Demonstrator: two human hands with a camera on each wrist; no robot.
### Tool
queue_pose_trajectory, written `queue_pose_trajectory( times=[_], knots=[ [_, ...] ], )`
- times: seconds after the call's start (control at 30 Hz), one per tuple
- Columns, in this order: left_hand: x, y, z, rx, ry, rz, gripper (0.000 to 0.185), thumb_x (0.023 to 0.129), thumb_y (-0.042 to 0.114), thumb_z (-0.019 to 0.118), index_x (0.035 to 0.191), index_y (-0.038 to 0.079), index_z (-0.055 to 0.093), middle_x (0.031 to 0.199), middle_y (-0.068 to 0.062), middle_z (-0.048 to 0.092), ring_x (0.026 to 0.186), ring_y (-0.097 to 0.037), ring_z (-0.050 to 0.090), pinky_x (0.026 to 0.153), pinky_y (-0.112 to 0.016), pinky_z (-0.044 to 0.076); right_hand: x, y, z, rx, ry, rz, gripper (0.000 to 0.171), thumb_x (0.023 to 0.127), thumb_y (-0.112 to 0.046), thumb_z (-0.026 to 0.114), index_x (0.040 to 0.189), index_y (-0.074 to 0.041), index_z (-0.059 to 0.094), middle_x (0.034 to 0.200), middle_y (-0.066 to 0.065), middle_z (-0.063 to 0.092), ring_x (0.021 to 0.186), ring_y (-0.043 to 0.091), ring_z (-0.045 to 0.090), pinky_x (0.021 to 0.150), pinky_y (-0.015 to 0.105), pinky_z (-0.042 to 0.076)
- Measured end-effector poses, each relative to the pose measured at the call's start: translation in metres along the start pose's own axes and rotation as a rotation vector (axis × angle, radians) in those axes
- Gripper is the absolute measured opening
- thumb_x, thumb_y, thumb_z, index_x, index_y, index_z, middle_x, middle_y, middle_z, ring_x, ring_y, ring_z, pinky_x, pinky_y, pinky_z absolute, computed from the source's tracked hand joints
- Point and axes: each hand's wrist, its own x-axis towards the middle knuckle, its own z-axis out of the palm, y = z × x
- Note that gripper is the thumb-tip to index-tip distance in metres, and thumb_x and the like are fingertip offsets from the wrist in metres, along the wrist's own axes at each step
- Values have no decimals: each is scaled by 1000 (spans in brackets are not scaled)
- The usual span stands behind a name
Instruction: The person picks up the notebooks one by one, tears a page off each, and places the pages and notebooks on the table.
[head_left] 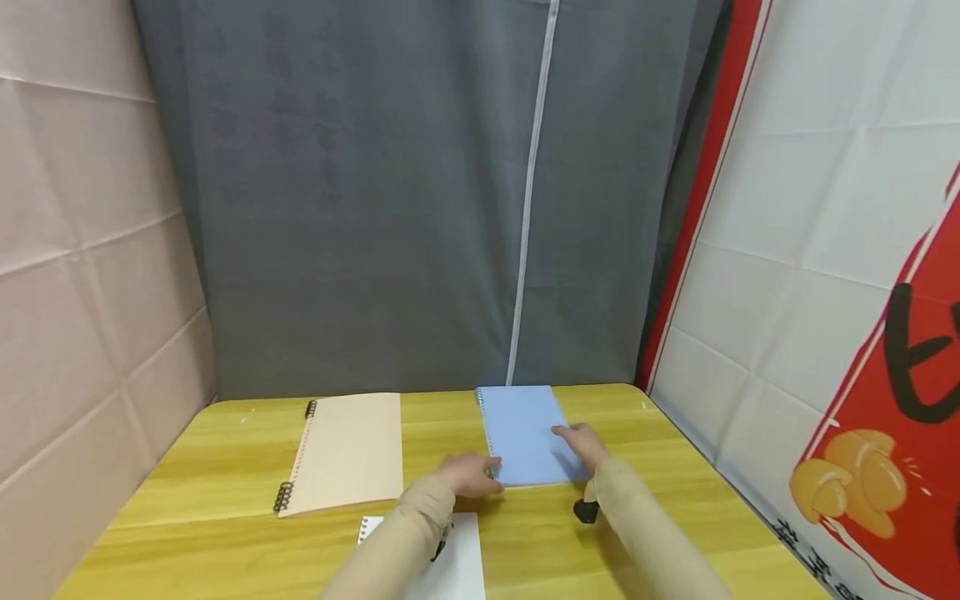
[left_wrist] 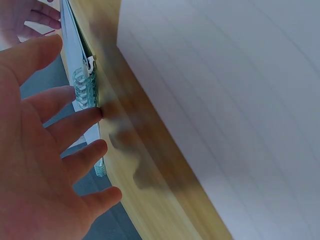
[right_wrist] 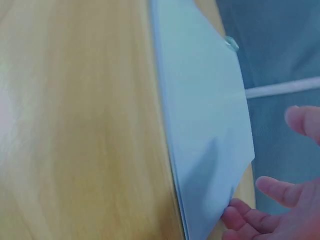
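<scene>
A blue spiral notebook (head_left: 522,433) lies shut on the yellow wooden table (head_left: 660,467), near its far edge. My left hand (head_left: 471,473) is at the notebook's near left corner. In the left wrist view its spread, straight fingers (left_wrist: 75,125) touch the green wire binding (left_wrist: 85,89). My right hand (head_left: 579,443) rests on the right part of the blue cover. In the right wrist view its loose fingers (right_wrist: 280,197) lie along the edge of the blue notebook (right_wrist: 205,125). Neither hand grips anything.
A beige spiral notebook (head_left: 347,452) lies to the left. A white notebook (head_left: 453,560) sits at the table's near edge under my left forearm, and its lined page (left_wrist: 230,100) fills the left wrist view. Grey curtain behind, panels at both sides.
</scene>
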Motion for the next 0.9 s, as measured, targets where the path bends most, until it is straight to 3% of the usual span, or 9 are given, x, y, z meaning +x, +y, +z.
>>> queue_pose_trajectory(
  times=[0.1, 0.17, 0.27, 0.33, 0.5, 0.6, 0.67, 0.8, 0.9],
  knots=[
    [-3, -2, -4, -20, -4, -3, 56, 88, 37, 66, 138, 14, 56, 134, -9, 59, 128, -33, 48, 109, -60, 25, 2, -3, -6, 135, 15, 58, 75, 94, -37, 57, 138, 19, 33, 140, 36, 36, 130, 49, 35, 108, 54, 31],
    [-5, -2, -6, -41, -14, -3, 55, 88, 36, 66, 137, 14, 57, 134, -9, 58, 128, -34, 47, 109, -58, 27, 3, -3, -13, 218, 31, 91, 64, 94, -33, 56, 133, 16, 41, 123, 31, 51, 113, 41, 51, 98, 46, 42],
    [-7, -2, -6, -48, -29, 9, 53, 88, 34, 66, 137, 14, 57, 134, -8, 58, 128, -32, 48, 108, -51, 33, 2, -7, -26, 351, 13, 134, 50, 96, -34, 55, 117, 11, 50, 89, 12, 57, 81, 24, 53, 74, 36, 43],
    [-7, -3, -4, -57, -39, 21, 52, 88, 33, 66, 136, 14, 58, 134, -8, 58, 127, -31, 49, 106, -46, 37, 3, -11, -36, 477, -44, 146, 43, 97, -36, 53, 107, 6, 55, 79, 2, 55, 71, 16, 50, 68, 33, 39],
    [-7, -11, -3, -95, -39, 57, 53, 88, 28, 66, 137, 10, 55, 133, -11, 58, 124, -31, 51, 103, -44, 41, 2, -27, -38, 664, -283, 80, 50, 104, -45, 37, 118, -1, 56, 93, 0, 61, 86, 16, 54, 81, 37, 43],
    [-6, -19, -12, -164, 5, 72, 53, 91, 28, 62, 139, 6, 52, 132, -16, 58, 121, -34, 54, 100, -47, 43, -3, -42, -23, 624, -299, -28, 56, 105, -48, 30, 128, 0, 48, 99, 2, 57, 87, 18, 53, 82, 37, 46],
    [-5, -27, -25, -249, 54, 76, 52, 95, 29, 59, 139, 2, 51, 131, -21, 57, 119, -37, 54, 99, -48, 44, -6, -52, -10, 600, -255, -77, 58, 104, -48, 32, 132, 1, 45, 102, 4, 56, 84, 19, 51, 81, 38, 48],
    [-4, -44, -56, -488, 143, 45, 54, 101, 35, 48, 142, 0, 45, 134, -23, 54, 120, -40, 53, 98, -52, 44, -11, -70, 16, 514, -223, -154, 59, 103, -47, 39, 136, 2, 45, 107, 9, 53, 86, 20, 52, 84, 42, 50],
    [-5, -56, -77, -655, 166, 3, 60, 103, 43, 41, 148, 3, 37, 135, -20, 54, 119, -41, 53, 93, -55, 46, -19, -78, 36, 388, -244, -217, 57, 102, -44, 43, 139, -1, 47, 118, 15, 56, 99, 25, 57, 88, 49, 49]
  ],
)
